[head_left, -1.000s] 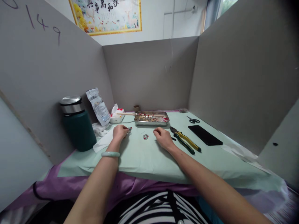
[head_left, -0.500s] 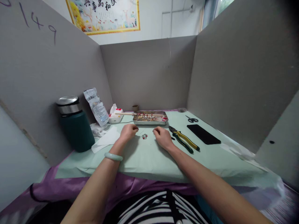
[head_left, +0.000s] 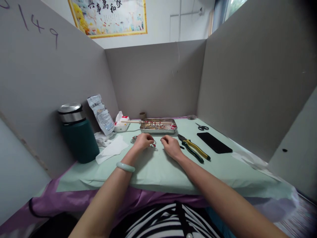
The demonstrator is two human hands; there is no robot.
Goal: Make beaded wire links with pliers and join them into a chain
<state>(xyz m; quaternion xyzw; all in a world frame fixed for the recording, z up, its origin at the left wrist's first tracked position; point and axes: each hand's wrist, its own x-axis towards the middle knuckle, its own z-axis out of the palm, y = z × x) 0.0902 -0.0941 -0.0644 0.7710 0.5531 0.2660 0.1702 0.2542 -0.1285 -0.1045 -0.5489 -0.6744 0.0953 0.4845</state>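
My left hand (head_left: 143,141) rests on the pale green mat with its fingers curled over a small red and silver beaded piece (head_left: 154,143). Another small beaded piece (head_left: 134,139) lies just left of that hand. My right hand (head_left: 170,146) sits a little to the right, fingers curled in a loose pinch; what it holds, if anything, is too small to name. Behind both hands stands a shallow metal tray (head_left: 158,129) of beads with a wooden stick (head_left: 135,121) across its left end. A pale green bangle (head_left: 125,166) is on my left wrist.
Yellow-handled pliers (head_left: 194,151), a black phone (head_left: 214,142) and small scissors (head_left: 201,127) lie to the right. A dark green flask (head_left: 77,133), a plastic packet (head_left: 100,113), tissues (head_left: 111,148) and a small white box (head_left: 121,124) stand at left. Grey partition walls enclose the table.
My left hand moved right from the left beaded piece, leaving it on the mat, and now covers the piece in the middle. My right hand barely shifted.
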